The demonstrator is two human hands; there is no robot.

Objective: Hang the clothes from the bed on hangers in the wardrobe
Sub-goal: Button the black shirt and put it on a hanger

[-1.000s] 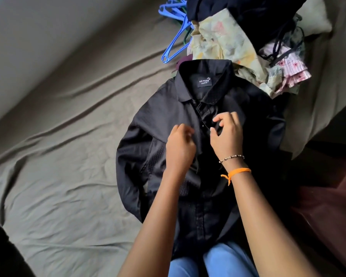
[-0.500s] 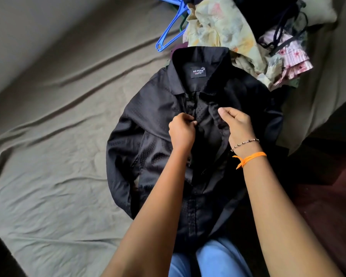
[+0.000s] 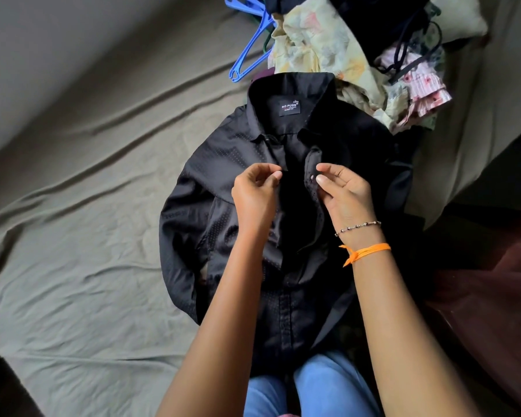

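Both hands have drawn apart since a moment ago, so the front of the black shirt [image 3: 286, 224] is now gaping open below its collar. It is lying face up on the bed [image 3: 82, 212], collar pointing away, hem draping toward the person's blue-jeaned knees [image 3: 307, 389]. The left hand [image 3: 254, 194] is pinching the shirt's left front edge between thumb and fingers, clenching lightly. The right hand [image 3: 345, 191], wearing a bead bracelet [image 3: 358, 227] and an orange thread [image 3: 364, 252] at the wrist, is grasping the opposite placket, folding it back. Blue hangers [image 3: 250, 43] are lying just beyond the collar, beside a heap of clothes [image 3: 352, 55] touching the shirt's far shoulder.
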